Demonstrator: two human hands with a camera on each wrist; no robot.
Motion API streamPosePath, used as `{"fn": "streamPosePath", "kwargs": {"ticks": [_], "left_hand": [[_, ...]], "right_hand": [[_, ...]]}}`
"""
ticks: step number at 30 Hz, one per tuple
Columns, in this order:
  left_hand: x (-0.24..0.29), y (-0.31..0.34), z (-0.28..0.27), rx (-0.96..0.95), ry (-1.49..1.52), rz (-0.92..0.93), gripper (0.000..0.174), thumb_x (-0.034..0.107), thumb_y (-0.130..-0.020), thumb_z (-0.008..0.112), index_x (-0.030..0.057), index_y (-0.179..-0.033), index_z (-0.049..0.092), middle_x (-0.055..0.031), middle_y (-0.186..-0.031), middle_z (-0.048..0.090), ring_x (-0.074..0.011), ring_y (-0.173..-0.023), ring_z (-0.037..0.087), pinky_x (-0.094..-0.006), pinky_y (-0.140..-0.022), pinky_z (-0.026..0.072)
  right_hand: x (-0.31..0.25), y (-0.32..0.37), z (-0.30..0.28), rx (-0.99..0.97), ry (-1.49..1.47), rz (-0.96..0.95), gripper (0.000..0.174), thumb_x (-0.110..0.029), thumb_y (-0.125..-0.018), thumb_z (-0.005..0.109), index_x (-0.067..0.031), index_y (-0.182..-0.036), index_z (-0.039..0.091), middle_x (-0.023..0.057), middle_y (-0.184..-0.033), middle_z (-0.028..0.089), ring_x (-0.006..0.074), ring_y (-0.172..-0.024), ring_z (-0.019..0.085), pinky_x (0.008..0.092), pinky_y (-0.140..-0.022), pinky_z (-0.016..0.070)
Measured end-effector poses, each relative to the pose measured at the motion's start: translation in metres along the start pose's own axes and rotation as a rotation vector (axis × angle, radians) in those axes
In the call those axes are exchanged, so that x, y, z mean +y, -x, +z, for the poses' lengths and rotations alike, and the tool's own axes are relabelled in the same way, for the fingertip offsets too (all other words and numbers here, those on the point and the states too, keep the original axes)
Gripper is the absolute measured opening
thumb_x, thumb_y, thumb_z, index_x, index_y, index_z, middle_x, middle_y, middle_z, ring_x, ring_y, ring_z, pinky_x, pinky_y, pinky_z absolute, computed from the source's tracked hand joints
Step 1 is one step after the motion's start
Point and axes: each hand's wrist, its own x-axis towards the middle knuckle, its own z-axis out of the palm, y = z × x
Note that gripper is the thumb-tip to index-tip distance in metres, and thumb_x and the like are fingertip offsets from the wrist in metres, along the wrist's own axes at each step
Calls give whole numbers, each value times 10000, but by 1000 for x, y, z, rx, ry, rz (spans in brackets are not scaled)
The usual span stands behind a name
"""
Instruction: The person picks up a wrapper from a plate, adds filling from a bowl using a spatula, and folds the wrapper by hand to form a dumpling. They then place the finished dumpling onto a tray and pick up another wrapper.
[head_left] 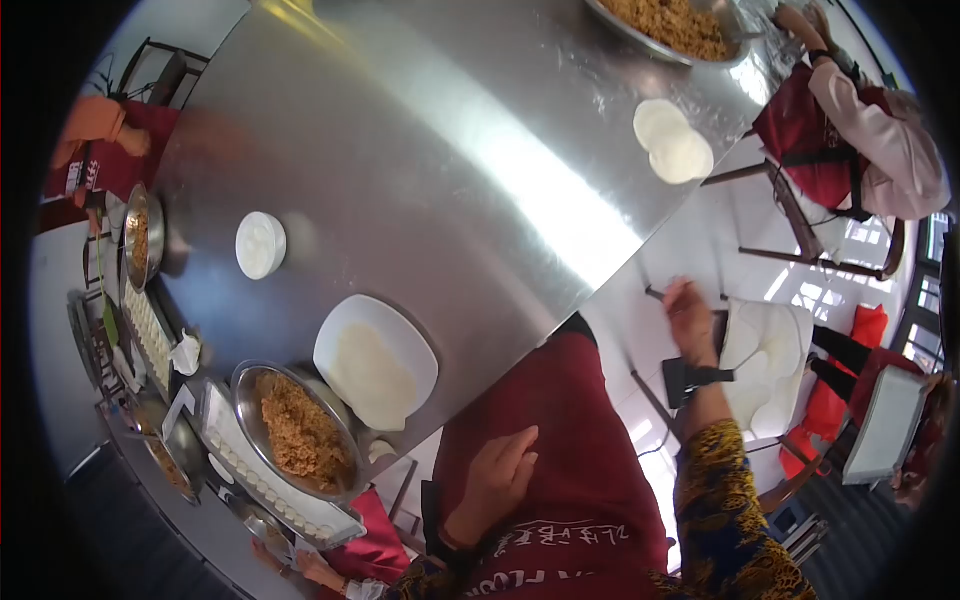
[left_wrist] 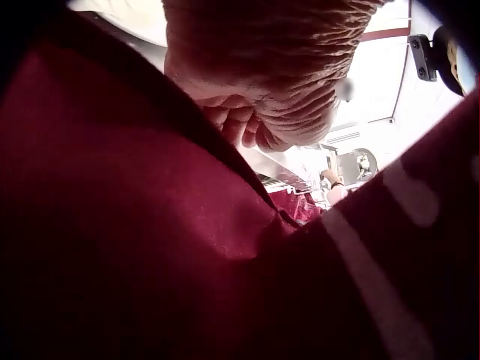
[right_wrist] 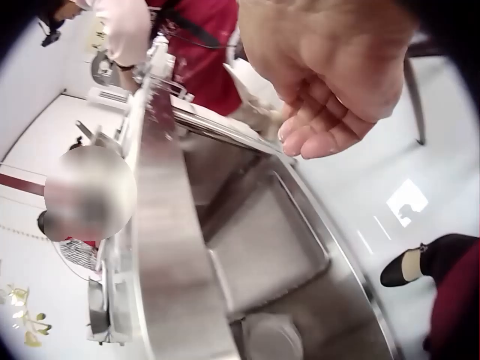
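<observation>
My left hand (head_left: 497, 487) rests by the front of my dark red apron (head_left: 570, 420), fingers together and nothing seen in them. In the left wrist view the apron cloth fills most of the picture below that hand. Out over the floor, past the table edge, hangs my right hand (head_left: 690, 318), its fingers loosely bent around nothing. Nearest the left hand on the steel table (head_left: 420, 200) is a white square plate (head_left: 425, 350) with round dough wrappers (head_left: 370, 375). Beside it sits a metal bowl (head_left: 245, 395) of orange-brown filling (head_left: 300, 430).
A small white bowl (head_left: 260, 245) stands farther left. Two wrappers (head_left: 680, 155) lie near the right edge, below another filling bowl (head_left: 665, 58). A tray (head_left: 265, 490) of dumplings is at lower left. People and a white-covered chair (head_left: 765, 350) are at the right.
</observation>
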Motion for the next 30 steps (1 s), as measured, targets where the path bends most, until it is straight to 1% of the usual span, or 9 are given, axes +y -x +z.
{"fn": "streamPosePath", "kwargs": {"ticks": [1, 2, 4, 11, 13, 18, 21, 23, 30], "left_hand": [[-6, 6, 1, -13, -3, -7, 326, 51, -871, 629, -1, -1192, 612, -151, -1029, 687, -298, -918, 669, -372, -796, 536], [-11, 14, 4, -27, 27, -56, 317, 51, -875, 625, 2, -1188, 616, -153, -1026, 686, -301, -918, 670, -374, -802, 535], [-22, 23, 8, -43, 48, -107, 308, 51, -879, 621, 4, -1183, 620, -155, -1023, 685, -305, -917, 672, -377, -807, 535], [-60, 32, 10, 110, 83, -263, 303, 40, -905, 592, -4, -1204, 613, -164, -1051, 691, -264, -951, 690, -351, -822, 541], [-78, 37, 17, 155, 124, -323, 307, 36, -915, 584, -5, -1218, 610, -161, -1069, 693, -243, -964, 693, -340, -828, 543], [-111, 47, 48, 401, 337, -420, 311, 52, -974, 524, 1, -1274, 591, -133, -1094, 700, -189, -981, 687, -302, -866, 521], [-123, 56, 68, 522, 451, -398, 306, 75, -1003, 494, -12, -1283, 580, -120, -1094, 697, -190, -973, 687, -295, -901, 508], [-115, 67, 70, 611, 493, -465, 307, 101, -1012, 484, -30, -1272, 580, -136, -1094, 689, -202, -967, 686, -305, -893, 523], [-96, 85, 69, 667, 504, -263, 323, 156, -1027, 474, -61, -1246, 569, -177, -1077, 676, -248, -922, 688, -344, -870, 541]], "right_hand": [[41, 6, -16, -175, 8, 22, 159, -224, -1005, 527, -91, -997, 612, 41, -921, 659, 173, -767, 625, 294, -733, 523], [73, 20, -6, 127, 52, 137, 152, -213, -1003, 528, -86, -1014, 610, 53, -948, 665, 178, -807, 642, 304, -750, 533], [131, 36, 9, 258, 12, 283, 130, -182, -995, 533, -74, -1065, 555, 48, -950, 638, 181, -809, 618, 307, -746, 529], [219, 18, 31, 88, 277, 406, 251, -216, -999, 486, -24, -1147, 550, 96, -1008, 653, 208, -837, 644, 335, -726, 549], [239, -3, 26, 79, 339, 452, 263, -171, -1004, 464, 16, -1176, 533, 117, -965, 669, 210, -751, 657, 324, -664, 569], [303, -74, -15, -242, 750, 245, 221, -152, -988, 477, -8, -1106, 596, 80, -924, 687, 200, -738, 680, 318, -665, 583], [284, -60, 19, -75, 538, 462, 207, -169, -983, 493, -22, -1073, 607, 84, -909, 692, 200, -732, 681, 320, -631, 576], [296, -70, -3, -96, 482, 498, 199, -184, -979, 508, -35, -1066, 607, 90, -919, 699, 210, -737, 687, 327, -608, 576], [266, -34, 0, -170, 487, 426, 251, -213, -1001, 501, -21, -1142, 581, 95, -981, 687, 198, -736, 687, 321, -622, 607]]}}
